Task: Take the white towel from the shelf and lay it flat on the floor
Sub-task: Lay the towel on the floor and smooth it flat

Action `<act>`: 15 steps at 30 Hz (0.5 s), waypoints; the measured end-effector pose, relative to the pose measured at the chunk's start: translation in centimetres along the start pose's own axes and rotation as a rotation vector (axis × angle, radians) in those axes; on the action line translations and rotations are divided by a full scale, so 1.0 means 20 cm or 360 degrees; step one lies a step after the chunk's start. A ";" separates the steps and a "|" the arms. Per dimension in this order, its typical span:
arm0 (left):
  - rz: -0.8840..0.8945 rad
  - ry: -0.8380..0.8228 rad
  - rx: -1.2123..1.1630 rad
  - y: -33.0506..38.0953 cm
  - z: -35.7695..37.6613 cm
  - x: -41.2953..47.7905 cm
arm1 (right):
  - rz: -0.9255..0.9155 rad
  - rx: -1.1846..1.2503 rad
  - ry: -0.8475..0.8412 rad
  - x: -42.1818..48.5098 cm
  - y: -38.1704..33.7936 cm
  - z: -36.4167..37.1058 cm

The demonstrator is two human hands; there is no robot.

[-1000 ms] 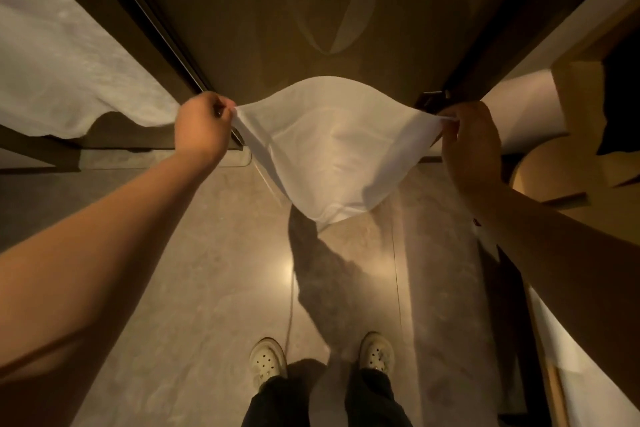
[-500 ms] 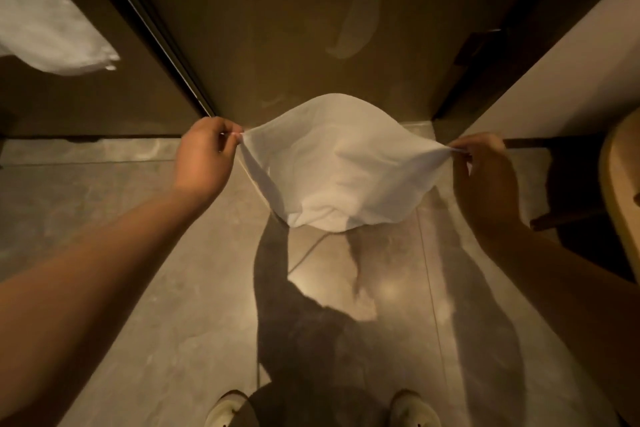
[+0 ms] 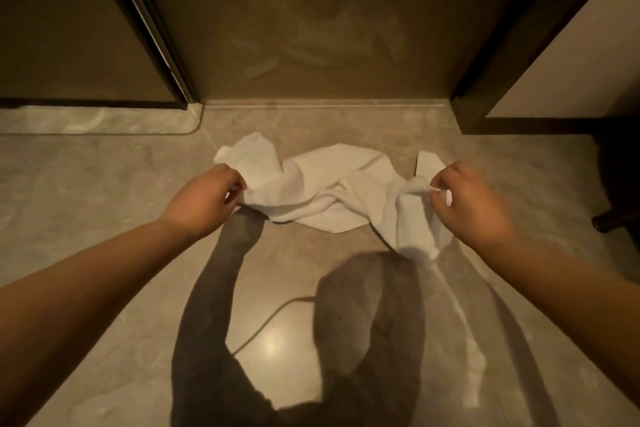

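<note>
The white towel [image 3: 322, 189] lies rumpled and folded over itself on the grey stone floor [image 3: 114, 253], just in front of a dark glossy door. My left hand [image 3: 204, 203] pinches the towel's left corner low over the floor. My right hand [image 3: 465, 206] pinches the right corner between thumb and fingers, with that end still lifted and hanging in a fold. The middle of the towel rests on the floor in creases.
A dark glossy door [image 3: 311, 17] stands straight ahead with a dark frame [image 3: 152, 31] at its left and a pale wall [image 3: 571, 55] at the right. A dark furniture leg [image 3: 613, 218] sits at the far right. Shadows of my arms fall across the floor.
Both hands have dropped from waist height to the floor with the towel. The towel went from stretched in the air to lying crumpled on the tiles. The view tilted forward, and my shoes left the frame.
</note>
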State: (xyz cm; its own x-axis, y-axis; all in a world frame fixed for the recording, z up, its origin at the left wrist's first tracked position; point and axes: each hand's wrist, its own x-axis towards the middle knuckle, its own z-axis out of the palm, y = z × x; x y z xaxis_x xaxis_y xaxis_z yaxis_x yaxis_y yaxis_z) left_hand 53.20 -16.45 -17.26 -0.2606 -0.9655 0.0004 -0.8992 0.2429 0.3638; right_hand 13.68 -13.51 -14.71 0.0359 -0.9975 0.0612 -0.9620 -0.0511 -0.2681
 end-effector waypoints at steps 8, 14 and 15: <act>0.0075 -0.0005 0.0185 -0.14 0.01 -0.19 | -0.0295 -0.0111 0.0032 -0.21 0.01 0.05; 0.0391 -0.0056 0.0469 -0.32 -0.05 -0.36 | -0.0906 -0.0224 -0.0082 -0.41 0.10 0.00; 0.0419 -0.0083 0.0498 -0.35 -0.05 -0.40 | -0.1048 -0.0287 -0.0186 -0.44 0.14 0.00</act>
State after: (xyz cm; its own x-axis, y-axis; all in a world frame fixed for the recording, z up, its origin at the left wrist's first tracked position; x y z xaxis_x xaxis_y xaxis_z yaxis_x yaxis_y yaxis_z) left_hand 61.92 -10.61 -18.87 -0.5064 -0.8623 0.0055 -0.8608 0.5059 0.0566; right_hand 10.62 -4.80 -15.94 0.6468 -0.7610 0.0499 -0.7596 -0.6487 -0.0462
